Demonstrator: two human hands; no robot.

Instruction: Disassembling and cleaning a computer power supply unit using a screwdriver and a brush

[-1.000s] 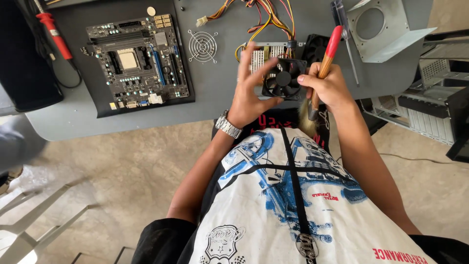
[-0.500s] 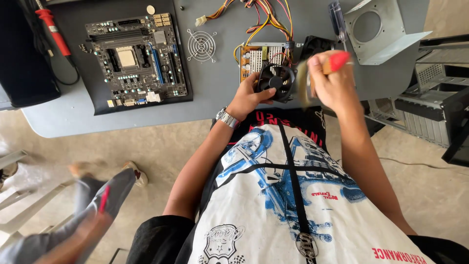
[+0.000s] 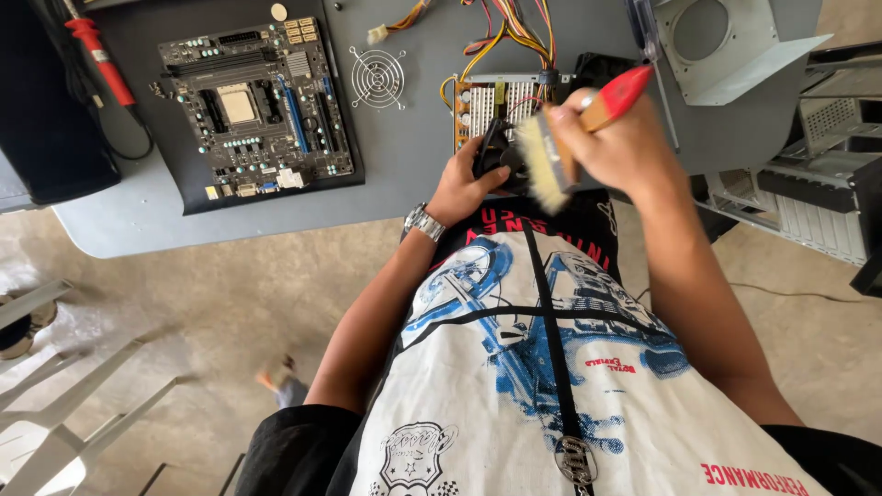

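While the grey bench fills the upper frame, a motherboard lies at upper left on a dark mat. At top centre sits an open power supply; just below it the left hand grips a black fan, fingers wrapped round it. The right hand clasps a red-handled brush, bristles at the fan.

A motherboard lies beside a round fan grille.
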